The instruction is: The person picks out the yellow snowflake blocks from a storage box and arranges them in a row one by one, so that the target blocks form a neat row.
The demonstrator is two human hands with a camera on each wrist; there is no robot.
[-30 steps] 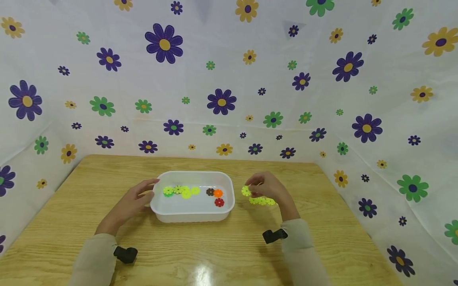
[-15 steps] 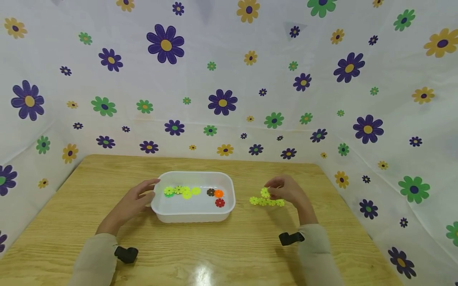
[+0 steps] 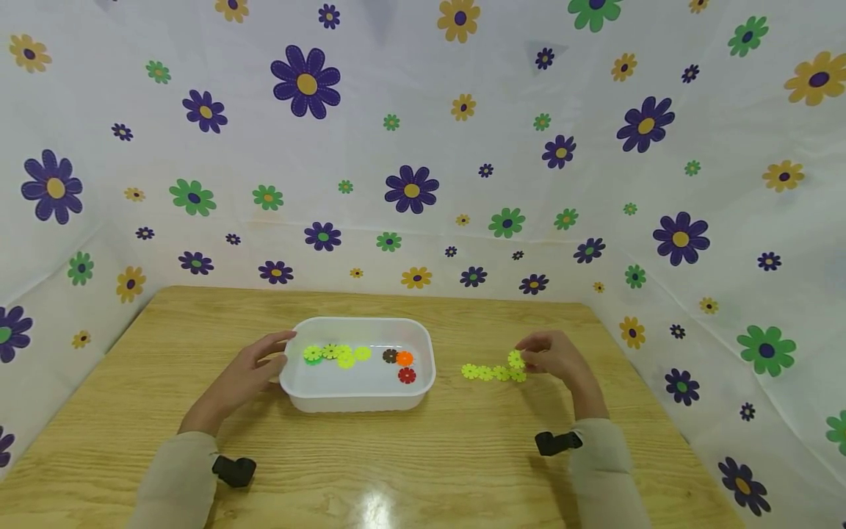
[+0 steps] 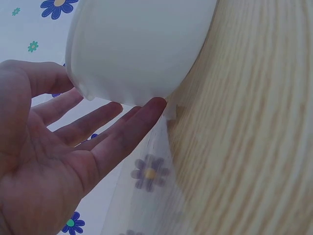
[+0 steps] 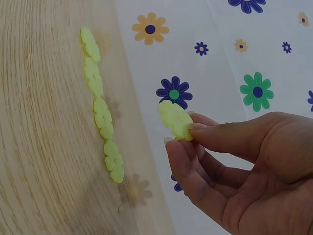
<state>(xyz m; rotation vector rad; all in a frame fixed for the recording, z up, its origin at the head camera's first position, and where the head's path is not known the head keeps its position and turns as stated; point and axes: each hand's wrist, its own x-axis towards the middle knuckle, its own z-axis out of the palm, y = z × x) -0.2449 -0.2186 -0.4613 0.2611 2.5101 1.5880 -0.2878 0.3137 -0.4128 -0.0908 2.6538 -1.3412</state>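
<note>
My right hand [image 3: 558,360] pinches a yellow-green flower-shaped disc [image 5: 175,120] between thumb and fingertip. The disc is held up over the right end of a row of several matching discs [image 3: 485,373] lying edge to edge on the table; in the right wrist view the row [image 5: 101,115] shows beside the hand. My left hand [image 3: 241,378] is at the left end of a white plastic tub [image 3: 353,403], its fingers fairly straight. In the left wrist view the fingertips [image 4: 157,104] reach the outside of the tub wall [image 4: 132,54].
Inside the tub, several yellow-green discs [image 3: 346,360] lie at left with a green one [image 3: 313,361] partly hidden. A brown disc [image 3: 390,356], an orange disc [image 3: 405,358] and a red disc [image 3: 407,375] lie at right. Flower-patterned sheeting [image 3: 357,147] surrounds the wooden table [image 3: 317,463].
My right hand has moved to the right with its pinched disc, from the row's left end to above its right end. The left hand and tub have stayed in place.
</note>
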